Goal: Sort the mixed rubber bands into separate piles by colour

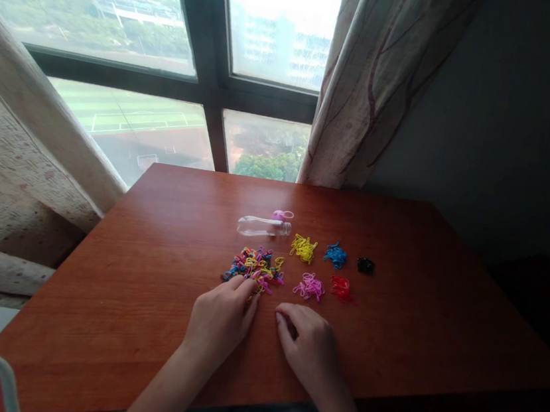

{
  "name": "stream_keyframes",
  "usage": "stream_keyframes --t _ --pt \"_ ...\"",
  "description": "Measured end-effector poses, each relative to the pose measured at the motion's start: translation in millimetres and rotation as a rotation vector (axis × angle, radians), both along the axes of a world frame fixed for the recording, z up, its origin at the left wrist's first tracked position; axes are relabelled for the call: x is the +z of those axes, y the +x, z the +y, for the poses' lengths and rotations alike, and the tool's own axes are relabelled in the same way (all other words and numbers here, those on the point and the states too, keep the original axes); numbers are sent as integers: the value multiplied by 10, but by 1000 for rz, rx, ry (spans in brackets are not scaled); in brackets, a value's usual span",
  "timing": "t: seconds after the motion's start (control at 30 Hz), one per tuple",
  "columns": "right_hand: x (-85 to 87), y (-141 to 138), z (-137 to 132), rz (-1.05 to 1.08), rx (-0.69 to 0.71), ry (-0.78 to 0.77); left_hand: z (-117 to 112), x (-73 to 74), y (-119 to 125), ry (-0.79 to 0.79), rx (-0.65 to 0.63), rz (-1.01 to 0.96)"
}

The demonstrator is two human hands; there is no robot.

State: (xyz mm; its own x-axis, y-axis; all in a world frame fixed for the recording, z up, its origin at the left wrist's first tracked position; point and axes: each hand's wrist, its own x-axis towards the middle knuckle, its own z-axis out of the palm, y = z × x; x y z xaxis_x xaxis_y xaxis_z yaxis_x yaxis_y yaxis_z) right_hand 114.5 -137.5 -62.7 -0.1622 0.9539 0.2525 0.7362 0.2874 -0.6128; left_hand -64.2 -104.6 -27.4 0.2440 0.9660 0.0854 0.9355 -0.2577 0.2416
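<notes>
A mixed pile of small coloured loops [255,265] lies on the brown table [143,297]. At its near edge my left hand [223,310] has curled fingers and thumb drawn together, with a bit of yellow loop showing between them. To the right, my right hand [308,344] rests low over the table with thumb and forefinger pinched. Whatever that pinch holds, if anything, is hidden. Beyond it lie sorted heaps by colour: pink loops [310,286], red loops [341,288], yellow loops [304,249], blue loops [336,255] and black loops [366,265].
A clear bottle [260,227] lies on its side behind the mixed pile, its open neck pointing right. Just behind the neck is a pink cap with a loop [281,215]. A window [210,84] and curtains [371,77] stand beyond the table's far edge.
</notes>
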Motion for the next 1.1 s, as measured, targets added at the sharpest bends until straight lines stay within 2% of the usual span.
stream_keyframes --t 0.23,0.53,0.73,0.97,1.1 --pt "-1 4 -3 17 8 -30 0 -33 -9 16 -18 2" --pt "4 4 0 18 5 -24 2 26 46 -34 -17 47" --pt "11 -1 2 5 0 -25 -14 13 35 -15 -52 36" --pt "14 5 0 13 9 -34 -25 24 13 -25 -30 -91" --pt "28 1 -1 29 15 -50 107 128 42 -20 -52 -201"
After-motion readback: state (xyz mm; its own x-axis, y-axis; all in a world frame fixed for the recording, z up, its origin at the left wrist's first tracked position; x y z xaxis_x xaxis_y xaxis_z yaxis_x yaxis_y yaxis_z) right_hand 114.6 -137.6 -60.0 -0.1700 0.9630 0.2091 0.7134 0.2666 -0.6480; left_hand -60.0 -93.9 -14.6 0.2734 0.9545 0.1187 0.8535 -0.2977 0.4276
